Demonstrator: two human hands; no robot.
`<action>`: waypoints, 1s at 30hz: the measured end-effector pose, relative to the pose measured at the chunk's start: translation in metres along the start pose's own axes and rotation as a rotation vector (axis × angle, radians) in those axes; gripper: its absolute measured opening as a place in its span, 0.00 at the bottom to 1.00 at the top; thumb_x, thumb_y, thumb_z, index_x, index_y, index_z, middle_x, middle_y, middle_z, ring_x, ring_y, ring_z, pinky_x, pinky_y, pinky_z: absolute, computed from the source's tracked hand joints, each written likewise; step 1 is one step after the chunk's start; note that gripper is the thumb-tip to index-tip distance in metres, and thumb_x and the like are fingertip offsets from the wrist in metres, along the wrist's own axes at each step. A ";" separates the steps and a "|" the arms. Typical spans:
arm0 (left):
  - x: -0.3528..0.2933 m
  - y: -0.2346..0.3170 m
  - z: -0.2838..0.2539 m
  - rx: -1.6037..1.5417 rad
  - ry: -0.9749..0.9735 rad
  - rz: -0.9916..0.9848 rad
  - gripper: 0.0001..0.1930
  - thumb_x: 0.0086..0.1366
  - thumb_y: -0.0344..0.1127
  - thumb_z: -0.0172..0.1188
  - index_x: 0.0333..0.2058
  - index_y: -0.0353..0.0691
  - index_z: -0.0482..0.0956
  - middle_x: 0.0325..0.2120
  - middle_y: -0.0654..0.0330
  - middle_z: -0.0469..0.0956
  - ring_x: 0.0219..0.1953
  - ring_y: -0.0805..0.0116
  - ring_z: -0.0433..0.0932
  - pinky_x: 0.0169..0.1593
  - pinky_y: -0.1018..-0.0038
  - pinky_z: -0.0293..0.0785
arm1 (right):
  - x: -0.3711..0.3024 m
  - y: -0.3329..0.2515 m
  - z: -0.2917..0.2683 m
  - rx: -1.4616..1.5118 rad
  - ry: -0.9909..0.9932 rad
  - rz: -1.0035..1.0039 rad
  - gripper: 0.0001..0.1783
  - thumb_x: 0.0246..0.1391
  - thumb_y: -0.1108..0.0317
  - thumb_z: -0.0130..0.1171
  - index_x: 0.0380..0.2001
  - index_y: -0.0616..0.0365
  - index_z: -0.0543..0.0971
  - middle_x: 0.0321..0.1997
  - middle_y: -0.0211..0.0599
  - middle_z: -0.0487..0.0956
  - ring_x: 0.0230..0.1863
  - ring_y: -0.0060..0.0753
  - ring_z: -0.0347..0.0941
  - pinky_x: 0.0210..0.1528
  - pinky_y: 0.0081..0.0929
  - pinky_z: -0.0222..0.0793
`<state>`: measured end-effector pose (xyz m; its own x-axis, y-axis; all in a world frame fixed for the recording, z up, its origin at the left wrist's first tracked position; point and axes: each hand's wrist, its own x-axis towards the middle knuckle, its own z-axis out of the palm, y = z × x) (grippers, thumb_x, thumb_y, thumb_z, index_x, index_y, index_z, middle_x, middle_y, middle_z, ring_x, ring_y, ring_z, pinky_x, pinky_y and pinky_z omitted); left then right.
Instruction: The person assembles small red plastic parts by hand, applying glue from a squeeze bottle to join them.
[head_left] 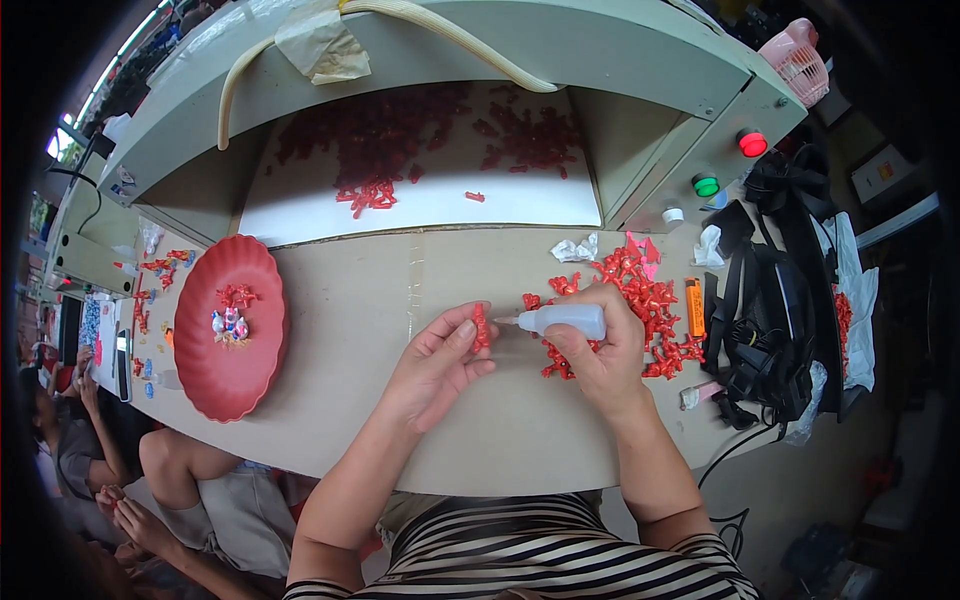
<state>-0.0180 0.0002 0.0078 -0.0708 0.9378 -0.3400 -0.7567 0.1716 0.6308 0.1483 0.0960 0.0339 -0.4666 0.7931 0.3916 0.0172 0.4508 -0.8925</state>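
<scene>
Between the thumb and fingers of my left hand (440,365) is a small red plastic figure part (481,328), held upright. My right hand (610,355) is closed round a translucent white glue bottle (570,320). The bottle lies sideways in my grip, its thin nozzle pointing left at the red part. Whether the tip touches the part, I cannot tell. Behind and beside my right hand lies a heap of glossy red figure parts (650,305), some hidden by the hand.
A red scalloped bowl (230,390) with several small figures stands left. Ahead, a grey cabinet (650,170) with red and green buttons holds scattered red parts on a white surface. Crumpled tissue (575,250), an orange box cutter (695,307) and a black bag (765,320) lie right. People sit left.
</scene>
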 end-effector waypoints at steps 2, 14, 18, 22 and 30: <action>-0.001 0.000 0.000 0.005 0.000 0.000 0.15 0.63 0.34 0.49 0.48 0.38 0.68 0.37 0.59 0.73 0.33 0.79 0.71 0.40 0.77 0.72 | 0.000 0.001 0.000 -0.008 0.001 -0.011 0.15 0.44 0.61 0.64 0.29 0.60 0.72 0.25 0.34 0.73 0.22 0.21 0.69 0.23 0.18 0.63; 0.002 0.000 0.000 -0.021 -0.008 -0.010 0.15 0.63 0.34 0.49 0.48 0.38 0.68 0.37 0.58 0.73 0.33 0.78 0.72 0.40 0.76 0.73 | 0.001 -0.001 -0.001 -0.028 -0.039 -0.001 0.16 0.45 0.60 0.63 0.29 0.60 0.72 0.25 0.33 0.73 0.21 0.19 0.69 0.22 0.17 0.63; 0.001 0.000 0.000 -0.032 -0.020 -0.009 0.15 0.63 0.34 0.49 0.48 0.38 0.67 0.38 0.58 0.73 0.33 0.77 0.73 0.40 0.76 0.74 | 0.000 0.000 0.000 -0.035 -0.006 -0.020 0.16 0.44 0.60 0.64 0.29 0.60 0.72 0.25 0.33 0.73 0.23 0.20 0.69 0.23 0.17 0.63; 0.001 0.000 0.000 -0.036 -0.019 -0.009 0.15 0.63 0.34 0.49 0.48 0.38 0.68 0.37 0.58 0.73 0.33 0.77 0.73 0.40 0.76 0.74 | 0.000 0.001 0.000 -0.044 -0.021 -0.044 0.16 0.43 0.60 0.64 0.29 0.59 0.72 0.25 0.33 0.73 0.24 0.21 0.69 0.24 0.17 0.63; 0.001 0.000 0.000 -0.038 -0.014 -0.012 0.15 0.64 0.34 0.49 0.48 0.38 0.67 0.37 0.58 0.73 0.33 0.76 0.73 0.40 0.76 0.74 | 0.000 -0.002 -0.001 -0.066 -0.034 -0.031 0.16 0.43 0.60 0.64 0.29 0.59 0.72 0.25 0.33 0.73 0.22 0.20 0.69 0.23 0.17 0.63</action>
<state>-0.0180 0.0011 0.0070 -0.0524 0.9398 -0.3376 -0.7816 0.1718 0.5997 0.1491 0.0955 0.0359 -0.4979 0.7644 0.4096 0.0606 0.5018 -0.8629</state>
